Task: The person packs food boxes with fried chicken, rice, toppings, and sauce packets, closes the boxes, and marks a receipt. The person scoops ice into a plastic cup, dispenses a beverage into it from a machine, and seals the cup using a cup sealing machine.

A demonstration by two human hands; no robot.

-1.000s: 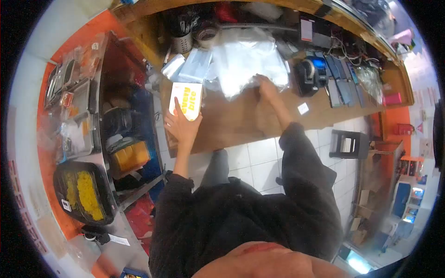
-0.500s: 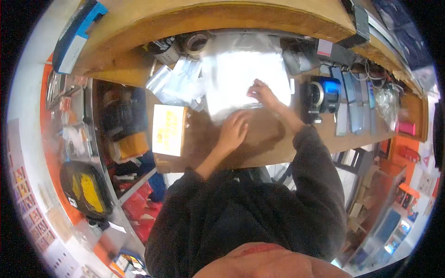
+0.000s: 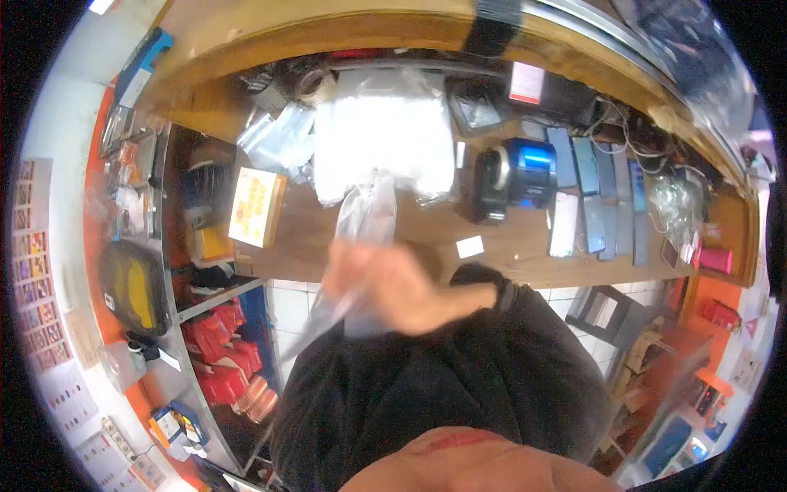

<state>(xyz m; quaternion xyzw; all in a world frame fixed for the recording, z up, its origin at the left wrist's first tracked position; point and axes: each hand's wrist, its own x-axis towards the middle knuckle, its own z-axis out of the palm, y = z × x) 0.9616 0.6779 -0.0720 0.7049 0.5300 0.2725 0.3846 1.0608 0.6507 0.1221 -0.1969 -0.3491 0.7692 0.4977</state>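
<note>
My right hand (image 3: pixel 381 285), smeared by motion, is close to my chest at the table's front edge. Its fingers are closed around a clear plastic bag (image 3: pixel 367 209), which stretches up over the table and trails down to the left below the hand. The bag's upper end overlaps the near edge of a stack of clear plastic sleeves (image 3: pixel 385 123), glaring white under the light. My left hand does not show. A small white card (image 3: pixel 470 247) lies to the right of my hand.
A yellow-and-white box (image 3: pixel 257 207) stands at the table's left, near loose plastic bags (image 3: pixel 283 139). Right of the stack are a black device with a blue-lit face (image 3: pixel 533 172) and several phones (image 3: pixel 586 164). A wooden shelf edge (image 3: pixel 369 37) overhangs the back.
My right hand has come from the sleeve stack back towards my chest, now with the plastic bag. My left hand has left view. The small card is uncovered, and the view has shifted.
</note>
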